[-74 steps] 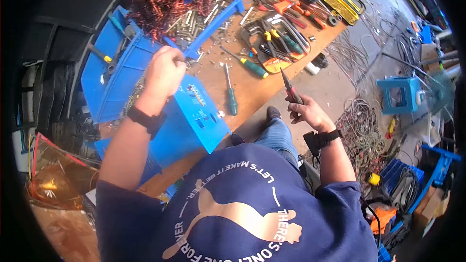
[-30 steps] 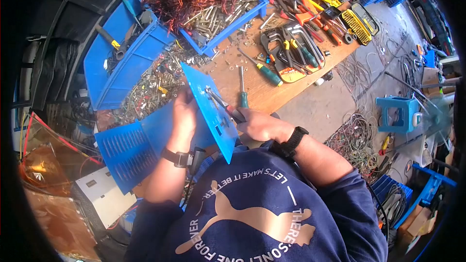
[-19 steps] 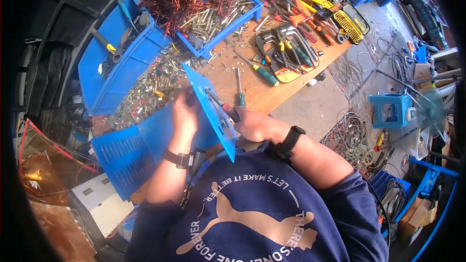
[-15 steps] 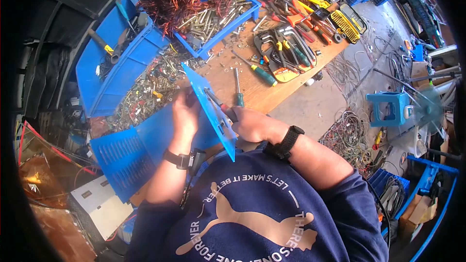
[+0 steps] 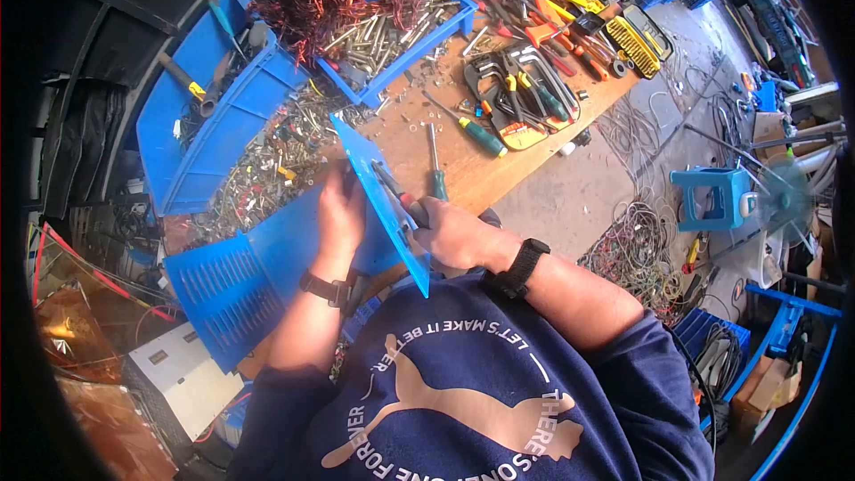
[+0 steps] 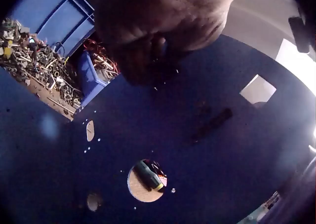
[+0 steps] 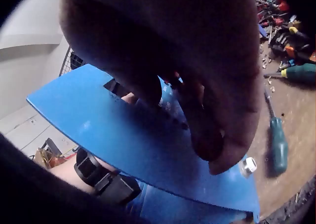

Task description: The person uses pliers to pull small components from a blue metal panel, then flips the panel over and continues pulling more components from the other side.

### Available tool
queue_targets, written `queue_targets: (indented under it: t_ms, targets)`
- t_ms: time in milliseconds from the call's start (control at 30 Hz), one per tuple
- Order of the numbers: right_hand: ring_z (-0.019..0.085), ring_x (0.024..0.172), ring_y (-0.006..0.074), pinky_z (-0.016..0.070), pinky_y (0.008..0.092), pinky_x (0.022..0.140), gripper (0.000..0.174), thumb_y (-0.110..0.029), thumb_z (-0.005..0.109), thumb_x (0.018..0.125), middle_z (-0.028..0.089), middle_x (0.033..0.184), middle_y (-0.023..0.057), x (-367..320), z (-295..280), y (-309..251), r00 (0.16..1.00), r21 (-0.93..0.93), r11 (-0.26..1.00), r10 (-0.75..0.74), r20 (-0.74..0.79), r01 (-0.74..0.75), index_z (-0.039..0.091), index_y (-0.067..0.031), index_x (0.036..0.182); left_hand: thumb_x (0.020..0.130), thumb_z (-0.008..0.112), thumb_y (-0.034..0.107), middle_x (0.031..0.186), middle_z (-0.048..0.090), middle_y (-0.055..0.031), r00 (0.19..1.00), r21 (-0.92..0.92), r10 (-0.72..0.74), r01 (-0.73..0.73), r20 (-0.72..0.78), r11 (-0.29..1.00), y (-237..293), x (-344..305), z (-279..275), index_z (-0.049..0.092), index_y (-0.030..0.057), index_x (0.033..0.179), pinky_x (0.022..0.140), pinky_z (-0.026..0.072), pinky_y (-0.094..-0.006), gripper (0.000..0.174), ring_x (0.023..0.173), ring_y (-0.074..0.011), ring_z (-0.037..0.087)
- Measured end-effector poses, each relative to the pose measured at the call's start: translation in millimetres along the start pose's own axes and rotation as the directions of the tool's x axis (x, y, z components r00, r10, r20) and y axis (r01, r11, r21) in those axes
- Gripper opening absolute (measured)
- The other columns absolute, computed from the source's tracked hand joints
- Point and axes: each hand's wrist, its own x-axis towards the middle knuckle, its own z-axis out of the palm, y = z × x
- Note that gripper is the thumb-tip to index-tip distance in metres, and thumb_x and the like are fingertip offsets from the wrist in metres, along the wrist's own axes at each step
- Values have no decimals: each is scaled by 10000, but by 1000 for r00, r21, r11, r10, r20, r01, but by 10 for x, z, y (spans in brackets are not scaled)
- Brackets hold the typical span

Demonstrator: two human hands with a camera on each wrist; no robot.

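Observation:
A bent blue sheet-metal panel (image 5: 375, 205) with cut-outs stands tilted in front of me, with its slotted part (image 5: 218, 289) to the left. My right hand (image 5: 459, 236) grips pointed-nose pliers (image 5: 408, 202), their tip at the near face among the cut-outs. Behind the panel is my left hand (image 5: 340, 218), its fingers up against the back face. In the left wrist view that hand (image 6: 173, 26) is dark, and I cannot tell whether its fingers pinch anything. The fingers of my right hand (image 7: 197, 85) cover most of the pliers in the right wrist view.
Two screwdrivers (image 5: 435, 165) (image 5: 484, 137) and a hex-key set (image 5: 521, 93) lie on the wooden table (image 5: 485, 183). Beyond stand a blue tray (image 5: 405, 71) of metal rods and copper wire, and a blue bin (image 5: 205, 125). Small scrap (image 5: 267, 160) covers the table's left. Wires (image 5: 637, 249) litter the floor.
My right hand has brought the pliers left from beside the table to the panel. My left hand has moved down behind the panel. Over the last half second both hands barely shift.

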Motion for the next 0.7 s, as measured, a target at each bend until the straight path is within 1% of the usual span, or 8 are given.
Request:
queue_targets:
  t_ms: [100, 133, 200, 300, 400, 500, 600, 700]
  targets:
    - [596, 1042, 407, 469, 439, 884, 432, -217, 575, 857, 615, 1057, 312, 25, 33, 27, 1000, -13, 1000, 15, -11, -15, 503, 64, 1177, 928, 536, 68, 866, 680, -131, 999, -45, 1, -3, -36, 999, -214, 14, 71, 584, -4, 1080, 707, 510, -316, 175, 799, -210, 666]
    - [591, 1043, 415, 467, 446, 887, 430, -227, 577, 863, 609, 1057, 319, 35, 50, 56, 1000, -25, 999, 26, -14, -26, 499, 59, 1174, 934, 524, 86, 848, 671, -123, 987, -229, -163, 157, -7, 961, -215, 35, 79, 590, 0, 1071, 686, 508, -312, 175, 769, -212, 659]
    - [578, 1047, 435, 462, 460, 901, 435, -244, 570, 879, 586, 1073, 330, 59, 142, 192, 996, -77, 997, -28, -89, 21, 479, 49, 1186, 947, 501, 122, 812, 653, -105, 884, -543, -448, 443, 133, 713, -162, 95, 93, 601, 7, 1054, 643, 503, -304, 186, 708, -216, 644]
    - [559, 1059, 454, 453, 478, 920, 447, -260, 550, 901, 551, 1100, 338, 68, 163, 218, 993, -132, 991, -35, -113, 20, 446, 38, 1218, 952, 480, 171, 796, 629, -68, 661, -533, -714, 700, 231, 475, 81, 156, 62, 616, 25, 1015, 631, 495, -282, 209, 685, -188, 617]
    - [556, 1057, 453, 449, 486, 926, 436, -251, 531, 911, 540, 1113, 331, 78, 161, 259, 991, -167, 986, -40, -124, 19, 439, 32, 1230, 933, 499, 182, 892, 632, -81, 676, -465, -706, 704, 211, 536, 160, 178, 0, 590, 18, 1042, 711, 503, -290, 217, 790, -173, 615]
    - [552, 1052, 451, 449, 481, 921, 414, -180, 535, 885, 551, 1098, 322, 66, 143, 288, 983, -177, 981, -107, -150, 79, 440, 37, 1223, 925, 497, 154, 1002, 615, -96, 921, -487, -356, 386, 157, 784, 145, 85, -26, 554, 13, 1096, 784, 496, -301, 229, 899, -166, 597]
    - [546, 1053, 451, 447, 479, 923, 409, -146, 537, 871, 560, 1086, 316, 47, 139, 283, 981, -173, 980, -128, -146, 102, 440, 36, 1224, 988, 427, 169, 1130, 597, -100, 952, -343, -232, 290, 201, 894, -96, 65, -43, 489, 21, 1283, 844, 508, -323, 336, 1006, -180, 595]
    - [550, 1045, 450, 449, 479, 919, 409, -145, 531, 874, 562, 1082, 312, 71, 141, 292, 983, -163, 982, -121, -140, 98, 441, 30, 1233, 974, 424, 148, 1134, 598, -102, 957, -247, -219, 263, 193, 932, -86, 87, -54, 494, 22, 1277, 841, 509, -317, 336, 997, -177, 597]
